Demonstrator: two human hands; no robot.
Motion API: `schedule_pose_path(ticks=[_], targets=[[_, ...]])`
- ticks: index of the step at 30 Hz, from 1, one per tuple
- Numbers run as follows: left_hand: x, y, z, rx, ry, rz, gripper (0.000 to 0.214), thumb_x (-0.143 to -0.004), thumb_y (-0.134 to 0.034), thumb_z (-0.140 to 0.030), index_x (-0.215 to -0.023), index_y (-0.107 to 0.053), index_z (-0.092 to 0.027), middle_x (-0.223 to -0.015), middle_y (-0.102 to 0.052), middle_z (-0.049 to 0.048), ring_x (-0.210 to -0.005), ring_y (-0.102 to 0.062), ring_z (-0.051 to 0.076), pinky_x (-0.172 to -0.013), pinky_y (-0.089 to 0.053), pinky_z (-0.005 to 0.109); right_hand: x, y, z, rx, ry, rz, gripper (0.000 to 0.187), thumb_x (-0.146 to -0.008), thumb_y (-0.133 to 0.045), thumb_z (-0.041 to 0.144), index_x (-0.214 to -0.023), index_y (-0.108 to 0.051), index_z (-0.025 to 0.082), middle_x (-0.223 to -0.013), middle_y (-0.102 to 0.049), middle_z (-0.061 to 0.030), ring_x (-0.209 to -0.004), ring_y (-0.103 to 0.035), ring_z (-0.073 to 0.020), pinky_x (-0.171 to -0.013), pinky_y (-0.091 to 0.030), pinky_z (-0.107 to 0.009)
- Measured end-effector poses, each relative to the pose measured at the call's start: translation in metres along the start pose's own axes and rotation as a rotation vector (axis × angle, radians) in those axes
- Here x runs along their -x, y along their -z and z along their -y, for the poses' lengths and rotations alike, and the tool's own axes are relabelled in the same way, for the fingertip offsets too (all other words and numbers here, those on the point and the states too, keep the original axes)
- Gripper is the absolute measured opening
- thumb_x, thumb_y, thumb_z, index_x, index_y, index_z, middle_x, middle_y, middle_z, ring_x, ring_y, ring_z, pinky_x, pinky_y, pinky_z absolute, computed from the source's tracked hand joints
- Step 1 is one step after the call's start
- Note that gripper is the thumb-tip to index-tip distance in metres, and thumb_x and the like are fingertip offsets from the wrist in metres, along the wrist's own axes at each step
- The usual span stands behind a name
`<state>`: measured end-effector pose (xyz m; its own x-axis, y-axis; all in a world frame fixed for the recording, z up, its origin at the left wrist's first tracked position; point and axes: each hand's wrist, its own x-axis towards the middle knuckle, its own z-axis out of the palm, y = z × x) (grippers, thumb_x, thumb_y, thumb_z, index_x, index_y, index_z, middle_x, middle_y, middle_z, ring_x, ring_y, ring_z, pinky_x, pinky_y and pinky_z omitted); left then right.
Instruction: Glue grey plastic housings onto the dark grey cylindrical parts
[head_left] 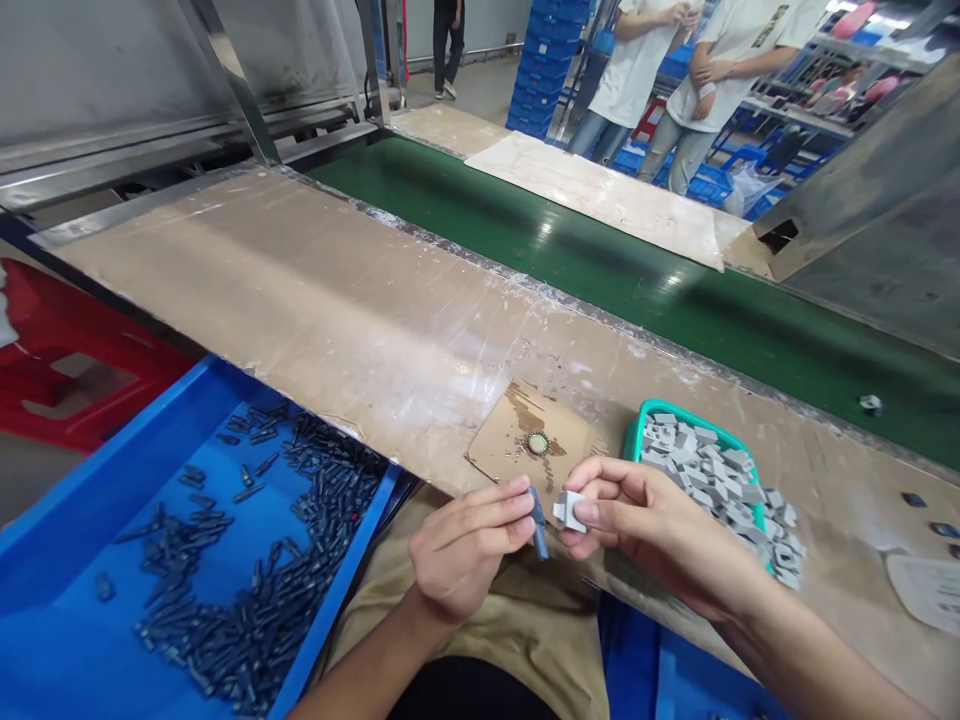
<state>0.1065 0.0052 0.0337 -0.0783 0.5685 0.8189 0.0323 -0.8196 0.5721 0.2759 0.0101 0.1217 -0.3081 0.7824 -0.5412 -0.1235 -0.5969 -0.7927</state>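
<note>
Grasping dark-blue plastic pin (538, 528) between fingertips of left hand (461, 555); pinching gray plastic block (573, 512) in right hand (646, 507). Holding both just apart at near edge of counter (337, 300), close to cardboard piece (497, 440). With blue bin (60, 640) of dark pins (247, 625) at left, teal basket (637, 432) of gray blocks (701, 468) on counter at right.
</note>
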Motion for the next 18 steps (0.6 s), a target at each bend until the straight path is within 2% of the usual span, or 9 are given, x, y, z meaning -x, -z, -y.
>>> schedule_pose_path(ticks=[4,10,13,18], targets=[[-0.001,0.001,-0.001,0.011,-0.073,0.037,0.018,-0.076,-0.058,0.005,-0.09,-0.065,-0.006,-0.098,-0.065,0.0095,-0.095,-0.061,0.025,-0.074,-0.058,0.035,0.002,-0.004,0.0,-0.003,-0.015,0.03,0.022,-0.068,-0.075,0.022,-0.081,-0.059,0.013,-0.066,-0.066,-0.0026,-0.063,-0.066,-0.0155,-0.065,-0.053,-0.027],[-0.013,0.012,-0.004,-0.04,-0.186,0.257,0.02,-0.077,-0.057,0.005,-0.096,-0.061,-0.001,-0.099,-0.064,0.0134,-0.101,-0.058,0.023,-0.079,-0.057,0.031,0.0,-0.006,0.002,0.03,-0.019,0.049,0.024,-0.066,-0.075,0.02,-0.081,-0.058,0.012,-0.066,-0.068,-0.0043,-0.062,-0.067,-0.0162,-0.062,-0.053,-0.026],[-0.021,0.016,-0.004,-0.095,-0.218,0.314,0.018,-0.079,-0.056,0.003,-0.096,-0.061,-0.002,-0.099,-0.065,0.0119,-0.103,-0.057,0.022,-0.081,-0.056,0.03,-0.003,-0.006,0.002,-0.002,0.003,0.04,0.026,-0.064,-0.076,0.018,-0.081,-0.059,0.01,-0.065,-0.068,-0.0049,-0.059,-0.067,-0.0169,-0.061,-0.053,-0.027],[-0.031,0.023,0.017,-0.206,-0.364,0.423,0.016,-0.087,-0.049,-0.005,-0.097,-0.061,-0.007,-0.096,-0.066,0.0086,-0.103,-0.057,0.019,-0.08,-0.054,0.023,-0.021,-0.003,0.0,-0.032,0.072,0.003,0.035,-0.055,-0.079,0.018,-0.082,-0.059,0.008,-0.06,-0.066,-0.0047,-0.054,-0.066,-0.018,-0.056,-0.054,-0.029]])
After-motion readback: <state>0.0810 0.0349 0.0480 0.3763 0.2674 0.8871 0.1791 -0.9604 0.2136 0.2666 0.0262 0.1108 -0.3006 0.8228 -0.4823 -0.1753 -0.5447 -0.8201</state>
